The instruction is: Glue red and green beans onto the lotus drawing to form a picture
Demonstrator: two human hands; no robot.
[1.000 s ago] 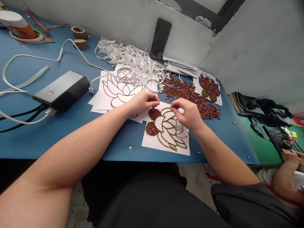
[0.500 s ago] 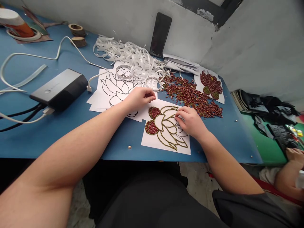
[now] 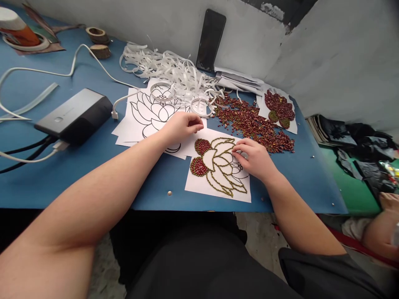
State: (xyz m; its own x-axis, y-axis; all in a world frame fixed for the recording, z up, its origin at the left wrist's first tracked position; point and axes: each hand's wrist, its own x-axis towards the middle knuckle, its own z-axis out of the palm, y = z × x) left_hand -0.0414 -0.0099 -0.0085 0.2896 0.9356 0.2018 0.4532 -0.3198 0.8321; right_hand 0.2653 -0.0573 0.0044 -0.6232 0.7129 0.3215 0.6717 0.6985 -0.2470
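Note:
A sheet with a lotus drawing (image 3: 222,166) lies near the table's front edge. Green beans follow many of its outlines, and red beans fill two round leaves at its left. My right hand (image 3: 253,158) is over the drawing's right side, thumb and forefinger pinched close to the petals; anything between them is too small to make out. By the sheet's upper left corner, my left hand (image 3: 182,126) is closed with its fingers curled, above other lotus printouts (image 3: 131,128). What it may hold is hidden. Beyond my right hand spreads a pile of mixed red and green beans (image 3: 258,124).
White paper strips (image 3: 174,68) heap up at the back beside a phone (image 3: 211,40) leaning on the wall. A bean-covered flower picture (image 3: 279,109) lies at the right. A black power bank (image 3: 75,116) with cables sits left. Another person's hand (image 3: 389,201) shows far right.
The view has shifted slightly. My right hand has moved a little to the right over the drawing, still pinched. My left hand stays almost where it was.

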